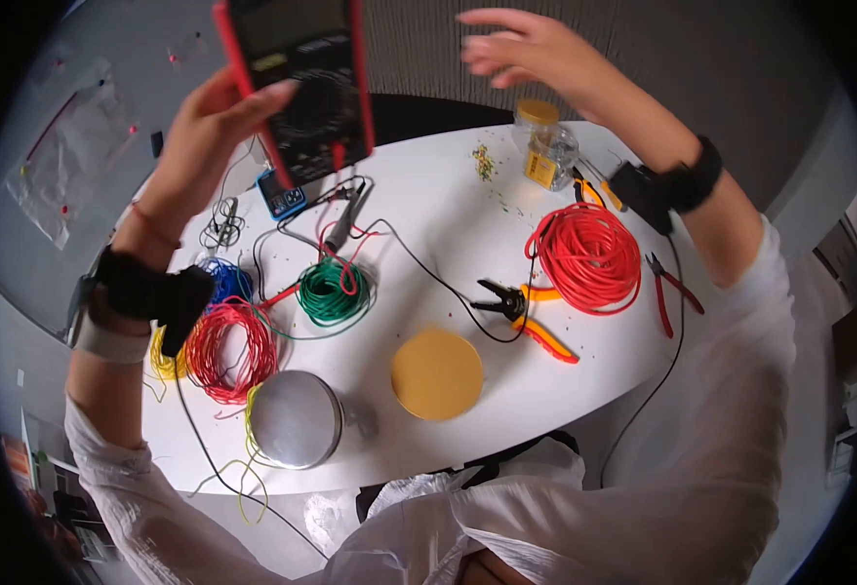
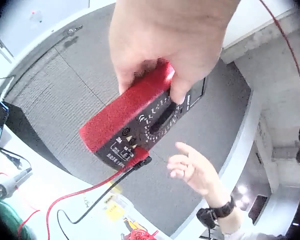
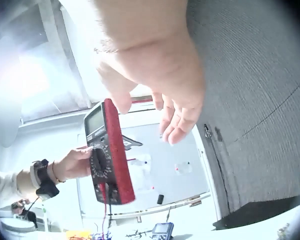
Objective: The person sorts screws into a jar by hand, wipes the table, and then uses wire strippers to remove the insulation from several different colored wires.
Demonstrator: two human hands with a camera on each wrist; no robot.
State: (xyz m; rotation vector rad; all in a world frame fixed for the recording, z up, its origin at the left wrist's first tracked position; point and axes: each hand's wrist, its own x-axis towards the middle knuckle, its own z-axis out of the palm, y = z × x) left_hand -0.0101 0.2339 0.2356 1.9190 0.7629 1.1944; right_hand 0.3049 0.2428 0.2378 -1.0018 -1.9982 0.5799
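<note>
My left hand grips a red and black multimeter by its side, raised above the far part of the table, thumb near the dial. A red and a black lead are plugged into the multimeter's lower end in the left wrist view. Over the far right side, my right hand is in the air with fingers loosely extended and holds nothing. In the right wrist view the multimeter appears beyond my right hand, its screen at the top.
On the white table lie red wire, green wire, wire strippers and cutters. A small blue device sits at back left. Clear jars stand at back right; gold and silver lids are nearer.
</note>
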